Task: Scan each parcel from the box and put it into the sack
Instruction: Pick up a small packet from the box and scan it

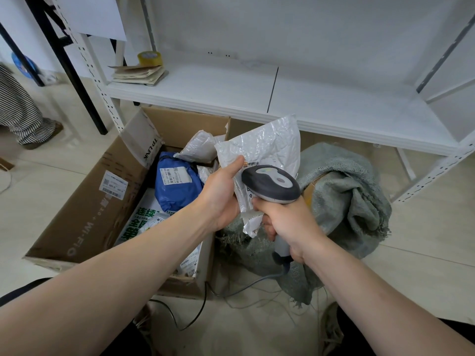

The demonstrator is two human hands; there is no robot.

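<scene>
White crinkly parcel (267,145) is up in the air just past the right wall of the cardboard box (84,201), not in the box and not in the sack. The left hand (221,191) has it, grip clamped on the parcel's left edge with the thumb pressed flat on the front. The right hand (285,217) is wrapped tight round the handle of the grey scanner (272,183), and the scanner head sits right in front of the parcel's lower half, covering most of the label, so can't tell if it's touching. The grey-green woven sack (349,201) is slumped on the floor right beside the box on its right, under the held parcel. Inside the box there's a blue parcel (177,186) with a white label, another white crinkly one (198,147) at the back, and a white one with green print (138,222) at the front. The scanner's cable (246,283) trails across the floor by the box's front right corner. Behind the box is a white shelf (308,98), with a roll of yellowish tape (149,58) and a pile of papers (138,74) at its left end.
</scene>
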